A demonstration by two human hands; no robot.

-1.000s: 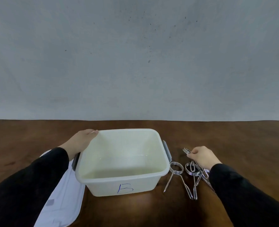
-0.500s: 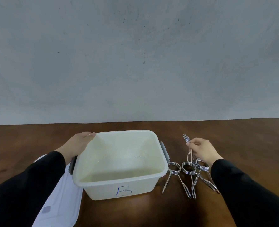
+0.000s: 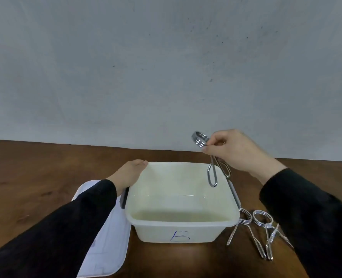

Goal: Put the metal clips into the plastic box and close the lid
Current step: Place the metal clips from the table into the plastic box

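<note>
A cream plastic box [image 3: 178, 231] marked with a blue "B" stands open on the brown table, nothing visible inside it. My left hand [image 3: 129, 173] rests on the box's far left rim, gripping it. My right hand [image 3: 237, 150] pinches a metal clip [image 3: 212, 159], holding it in the air over the box's far right corner, coil end up and legs hanging down. More metal clips [image 3: 254, 227] lie on the table just right of the box, partly hidden by my right sleeve. The white lid [image 3: 110, 243] lies flat on the table left of the box, under my left forearm.
The brown wooden table [image 3: 35, 177] runs back to a plain grey wall [image 3: 166, 67]. Grey latch handles [image 3: 123, 199] sit on the box's left and right sides.
My right hand has lifted one clip off the table and carried it up and left, over the box's right corner. My left hand stays on the rim.
</note>
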